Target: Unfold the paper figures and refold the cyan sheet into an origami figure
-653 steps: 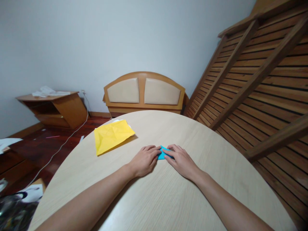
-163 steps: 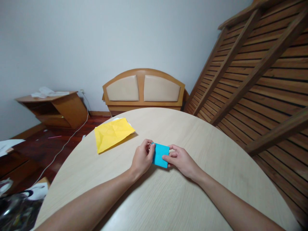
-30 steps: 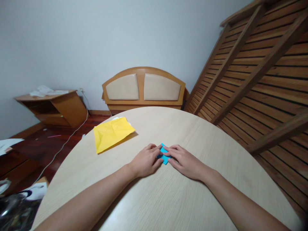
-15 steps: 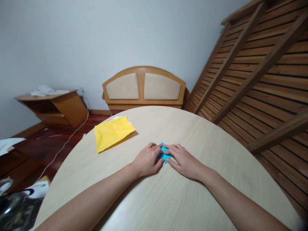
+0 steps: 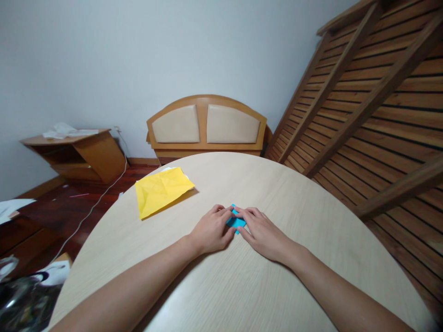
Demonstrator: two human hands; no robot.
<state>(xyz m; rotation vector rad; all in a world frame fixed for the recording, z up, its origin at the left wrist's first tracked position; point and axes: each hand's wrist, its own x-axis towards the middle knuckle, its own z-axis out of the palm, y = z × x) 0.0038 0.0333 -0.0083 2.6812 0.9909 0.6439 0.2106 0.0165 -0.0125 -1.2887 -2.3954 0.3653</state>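
Note:
A small piece of folded blue paper lies at the middle of the round table, between my two hands. My left hand holds its left side, fingers curled over the top and thumb near the bottom corner. From the right, my right hand holds the other side, with its index finger across the upper part and its thumb at the lower right edge. The fingers cover much of the paper's outline, so its full shape is hidden.
Yellow creased paper rests on white sheets at the table's left edge. The pale wooden table has a curved rim. Beyond stand a headboard, a low cabinet and a leaning slatted wooden frame.
My right hand's fingers have shifted slightly on the blue paper, and a little more of its middle shows. My left hand is almost unmoved.

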